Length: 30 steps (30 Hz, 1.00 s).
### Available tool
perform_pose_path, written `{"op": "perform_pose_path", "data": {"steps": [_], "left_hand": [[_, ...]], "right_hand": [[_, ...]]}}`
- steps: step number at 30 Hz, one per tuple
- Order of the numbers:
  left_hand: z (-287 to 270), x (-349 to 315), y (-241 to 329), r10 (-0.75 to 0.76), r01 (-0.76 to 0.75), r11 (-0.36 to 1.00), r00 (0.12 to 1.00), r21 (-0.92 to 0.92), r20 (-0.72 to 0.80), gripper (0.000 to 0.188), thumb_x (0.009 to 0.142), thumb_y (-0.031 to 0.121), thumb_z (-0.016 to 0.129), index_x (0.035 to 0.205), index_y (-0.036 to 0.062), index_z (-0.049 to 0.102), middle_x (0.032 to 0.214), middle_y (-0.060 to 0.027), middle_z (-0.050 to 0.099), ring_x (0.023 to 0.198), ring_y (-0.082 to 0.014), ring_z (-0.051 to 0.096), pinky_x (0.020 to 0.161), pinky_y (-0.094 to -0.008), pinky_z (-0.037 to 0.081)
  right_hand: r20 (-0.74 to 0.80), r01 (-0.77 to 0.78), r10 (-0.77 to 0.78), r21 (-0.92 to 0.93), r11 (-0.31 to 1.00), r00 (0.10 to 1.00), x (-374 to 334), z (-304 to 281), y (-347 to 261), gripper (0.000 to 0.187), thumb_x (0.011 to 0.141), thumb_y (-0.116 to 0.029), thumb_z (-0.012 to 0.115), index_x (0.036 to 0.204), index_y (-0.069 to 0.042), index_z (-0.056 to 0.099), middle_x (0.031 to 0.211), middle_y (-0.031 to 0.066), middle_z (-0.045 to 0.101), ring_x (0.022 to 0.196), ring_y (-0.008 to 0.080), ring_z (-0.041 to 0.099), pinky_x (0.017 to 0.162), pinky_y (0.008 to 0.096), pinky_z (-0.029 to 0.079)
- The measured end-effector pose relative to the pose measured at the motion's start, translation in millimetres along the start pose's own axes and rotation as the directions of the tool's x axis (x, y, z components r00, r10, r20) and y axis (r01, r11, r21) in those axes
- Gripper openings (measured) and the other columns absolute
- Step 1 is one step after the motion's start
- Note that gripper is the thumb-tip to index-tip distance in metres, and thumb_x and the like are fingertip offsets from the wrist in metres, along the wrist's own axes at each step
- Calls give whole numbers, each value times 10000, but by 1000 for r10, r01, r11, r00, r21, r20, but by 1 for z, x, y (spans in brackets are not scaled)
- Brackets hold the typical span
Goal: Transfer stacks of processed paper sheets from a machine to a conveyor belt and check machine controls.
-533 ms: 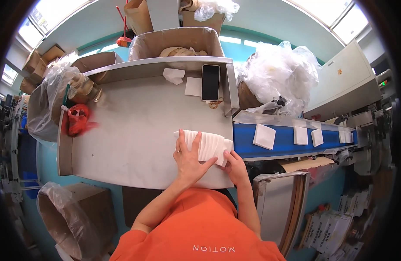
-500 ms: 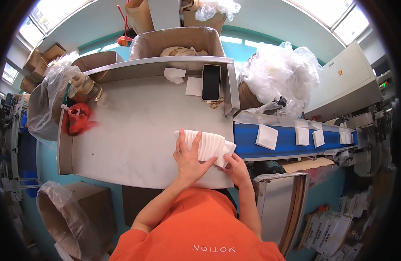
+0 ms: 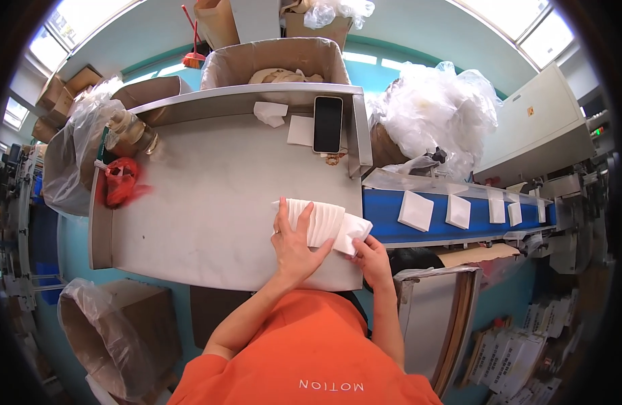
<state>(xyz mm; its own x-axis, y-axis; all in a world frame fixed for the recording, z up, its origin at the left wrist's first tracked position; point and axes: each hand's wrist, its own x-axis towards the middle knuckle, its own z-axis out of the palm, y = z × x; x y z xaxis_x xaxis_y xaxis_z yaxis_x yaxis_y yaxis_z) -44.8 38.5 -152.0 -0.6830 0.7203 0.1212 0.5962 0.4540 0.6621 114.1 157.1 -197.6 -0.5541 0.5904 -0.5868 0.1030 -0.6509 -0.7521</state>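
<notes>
A row of white folded paper napkins stands on edge on the grey metal table, close to its front right corner. My left hand is closed around the row, fingers over the far side and thumb along the near side. At the right end, a napkin lies tilted outward, partly apart from the row. My right hand pinches its right edge between thumb and fingers. Beside the table, a blue conveyor belt carries several similar white napkins.
A raised metal rim borders the table's far side. Near it lie a phone and a loose white paper piece. A clear bottle and red plastic bag sit at the left edge. Lined cardboard boxes surround the table.
My right hand has moved slightly right with the end napkin, which now leans farther from the row. My left hand stays on the row. The napkins on the belt have different positions and spacing.
</notes>
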Motion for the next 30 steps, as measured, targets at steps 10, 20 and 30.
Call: {"op": "perform_pose_path", "data": {"steps": [10,20,30], "left_hand": [[1,-2,6,32,-31,998,999,-57,16,763,714,330,805,1372,120,482,1510,-276,190,1294,-477,355,987,-538,402],[7,-4,4,116,-114,987,993,-113,6,744,705,307,791,1362,134,488,1518,-264,189,1264,-476,381,900,-523,467],[6,-4,-5,48,-39,980,998,-196,43,716,737,274,792,1367,125,485,1513,-284,176,1326,-483,312,1064,-512,342]], "right_hand": [[39,103,-97,-180,978,994,-2,30,-12,333,949,-310,635,1120,-27,596,889,2,619,741,64,542,621,218,448],[-8,230,-242,-284,931,970,-4,39,-12,356,955,-316,631,1126,-7,587,942,21,627,753,72,566,630,210,466],[-288,122,-76,144,982,955,2,23,-19,334,977,-339,591,1076,-21,574,961,54,632,819,108,606,681,227,490]]}}
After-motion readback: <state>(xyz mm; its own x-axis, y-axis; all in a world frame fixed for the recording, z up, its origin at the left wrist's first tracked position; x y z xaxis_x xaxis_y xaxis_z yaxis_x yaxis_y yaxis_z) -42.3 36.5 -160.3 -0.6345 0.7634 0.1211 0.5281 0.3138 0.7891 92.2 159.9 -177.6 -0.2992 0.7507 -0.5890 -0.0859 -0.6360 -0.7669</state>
